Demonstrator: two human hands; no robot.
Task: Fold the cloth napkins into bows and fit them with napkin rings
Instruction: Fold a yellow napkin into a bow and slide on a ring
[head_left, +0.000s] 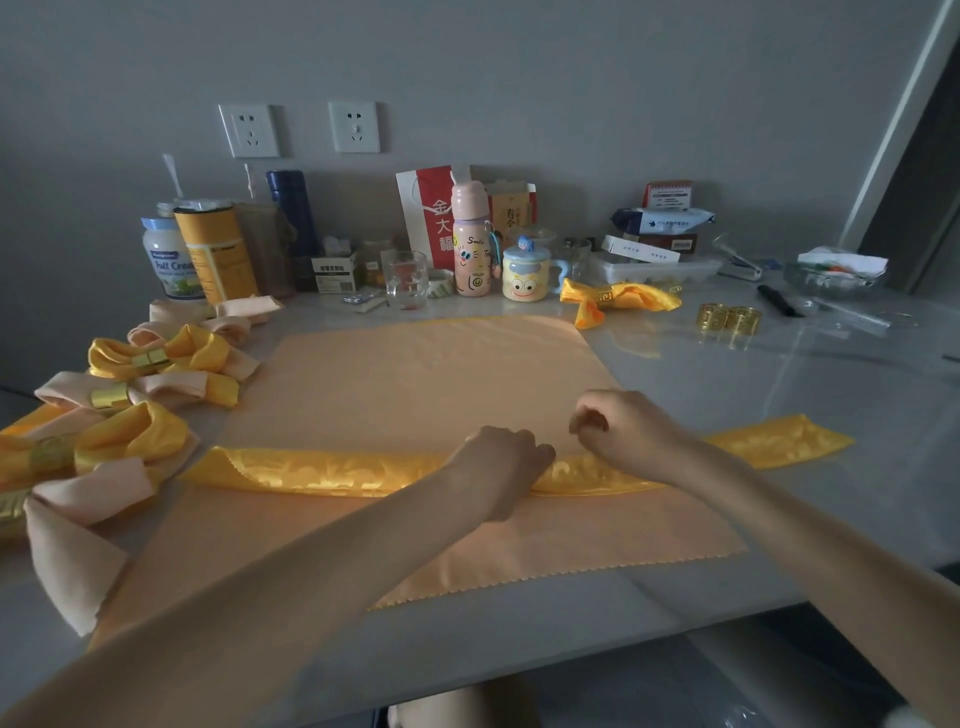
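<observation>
Grey counter (779, 395) carries a flat peach napkin (415, 384). Folded yellow strip (311, 470) lies across it, 9 to 3 o'clock. Left grip (501, 462) curls onto the strip's middle. Right grip (618, 431) is curled just beside it; its hold cannot be determined. Two napkin rings (712, 316) stand at 2 o'clock.

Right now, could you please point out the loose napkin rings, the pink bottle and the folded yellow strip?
loose napkin rings (712, 317): head view, left ring's side.
pink bottle (471, 255): head view, printed body.
folded yellow strip (322, 470): head view, left half.
</observation>
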